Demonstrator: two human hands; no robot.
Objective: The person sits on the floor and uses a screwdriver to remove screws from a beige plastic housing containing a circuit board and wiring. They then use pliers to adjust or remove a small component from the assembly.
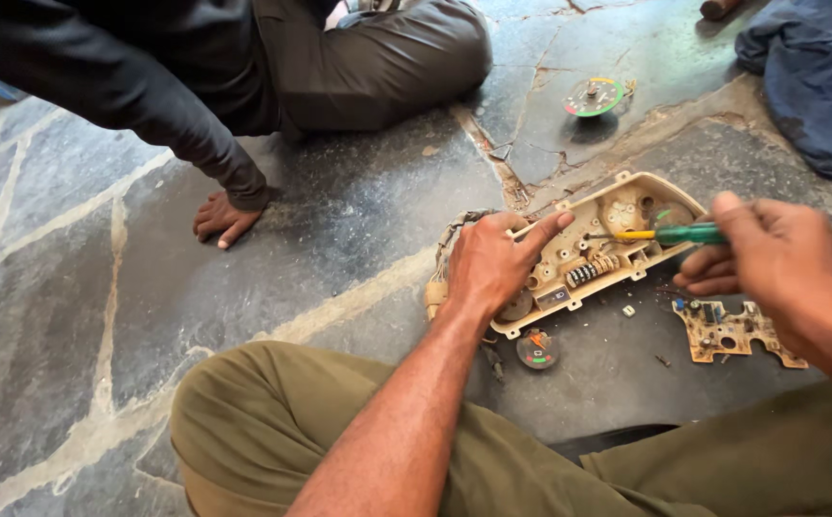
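Observation:
A beige plastic instrument-cluster housing (617,206) lies open side up on the stone floor between my knees. My left hand (492,263) grips its near-left end, with the forefinger stretched across the rim. My right hand (770,254) holds a green-and-yellow-handled screwdriver (674,233) whose tip points left into the housing's middle. A brown circuit board (732,332) lies on the floor just below my right hand. A small round gauge dial (537,348) lies near the housing's front edge.
Another round dial (595,97) with a green and red rim lies farther back on the cracked stone floor (339,211). A seated person's hand (221,216) rests on the floor at left. A blue cloth (818,77) lies at top right.

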